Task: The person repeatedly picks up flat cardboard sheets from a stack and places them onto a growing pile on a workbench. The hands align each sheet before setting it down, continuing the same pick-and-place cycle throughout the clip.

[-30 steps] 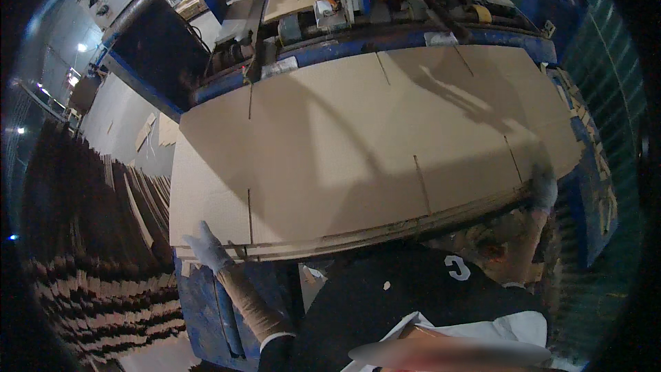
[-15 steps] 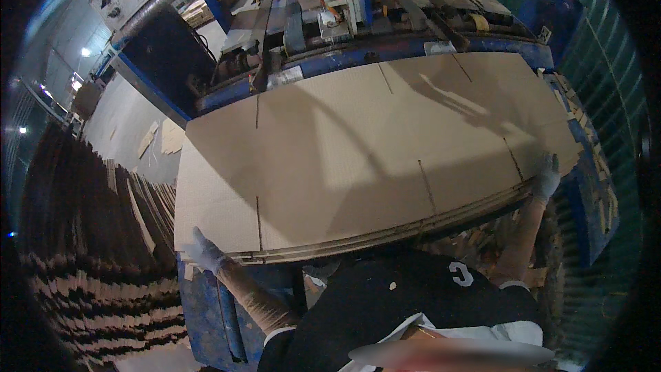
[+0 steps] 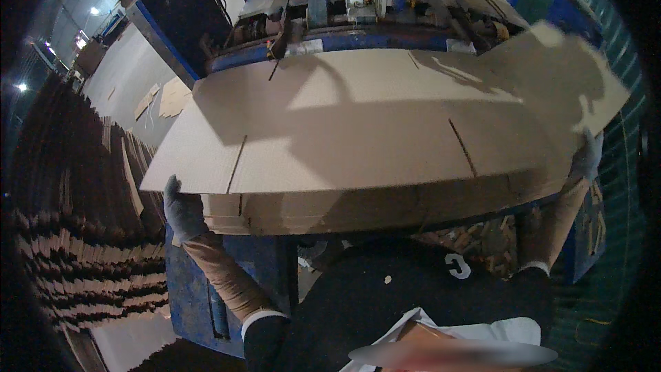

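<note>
A wide, slotted cardboard sheet (image 3: pixel 344 131) is lifted off a stack of like sheets (image 3: pixel 310 215), and its right end bends upward. My left hand (image 3: pixel 184 208), in a grey glove, is closed on the sheet's near left corner, with the thumb on top and the fingers mostly hidden. At the right end, my gloved right hand (image 3: pixel 586 157) is closed on the near edge; the sheet covers part of its fingers. The far edge of the sheet lies close to the blue front beam of a machine (image 3: pixel 337 41).
Tall piles of cardboard (image 3: pixel 89 234) stand at my left. A blue metal table (image 3: pixel 234 289) supports the stack's left side. Cardboard scraps (image 3: pixel 475 244) lie below the near edge. A green corrugated wall (image 3: pixel 620 234) rises on the right.
Both hands have raised the top sheet off the stack, its near edge now standing away from the sheets below. The right end has swung up, and my right hand has moved right and up.
</note>
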{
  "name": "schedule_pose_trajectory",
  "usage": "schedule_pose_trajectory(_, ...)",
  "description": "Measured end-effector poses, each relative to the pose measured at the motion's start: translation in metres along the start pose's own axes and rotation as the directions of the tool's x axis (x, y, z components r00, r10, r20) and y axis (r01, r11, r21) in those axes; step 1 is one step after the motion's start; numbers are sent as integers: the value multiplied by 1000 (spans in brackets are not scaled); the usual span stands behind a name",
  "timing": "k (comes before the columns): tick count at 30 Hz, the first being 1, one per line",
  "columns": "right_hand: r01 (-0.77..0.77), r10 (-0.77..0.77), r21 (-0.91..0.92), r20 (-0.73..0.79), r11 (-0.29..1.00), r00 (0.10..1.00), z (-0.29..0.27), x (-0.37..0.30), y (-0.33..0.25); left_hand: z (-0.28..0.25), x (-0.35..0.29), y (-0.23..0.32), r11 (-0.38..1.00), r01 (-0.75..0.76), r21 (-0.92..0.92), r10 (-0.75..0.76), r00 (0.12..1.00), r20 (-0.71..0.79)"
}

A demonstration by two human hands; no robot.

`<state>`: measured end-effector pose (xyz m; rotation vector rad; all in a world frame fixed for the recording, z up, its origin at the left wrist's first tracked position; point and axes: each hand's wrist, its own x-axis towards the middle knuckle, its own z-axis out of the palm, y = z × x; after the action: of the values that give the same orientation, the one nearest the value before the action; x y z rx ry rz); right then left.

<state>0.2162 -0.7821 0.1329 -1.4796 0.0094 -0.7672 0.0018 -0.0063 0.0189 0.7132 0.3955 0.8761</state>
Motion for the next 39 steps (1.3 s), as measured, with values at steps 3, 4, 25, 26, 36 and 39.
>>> schedule_pose_trajectory(3, -45, -4, -330, -147, 943, 989, 9, -84, -22, 15, -28, -4, 629, -462, 625, 331, 887, 323)
schedule_pose_trajectory(4, -71, 44, -352, -85, 933, 995, 11, -117, -21, 20, -41, -8, 497, -509, 703, 353, 858, 373)
schedule_pose_trajectory(25, 800, 43, -350, 925, 487, 378, 72, -124, 70, 122, -81, -129, -148, -986, 78, -508, 143, 849)
schedule_pose_trajectory(26, 803, 48, -352, 925, 481, 377, 77, -114, 76, 125, -76, -136, -157, -987, 44, -494, 117, 862)
schedule_pose_trajectory(36, 812, 156, -488, 872, 319, 463, 159, -24, 139, 199, 26, -219, -178, -984, 27, -242, 70, 968)
schedule_pose_trajectory(39, 798, 100, -526, 847, 296, 521, 172, -15, 163, 222, 45, -242, -293, -956, 26, -247, 102, 964)
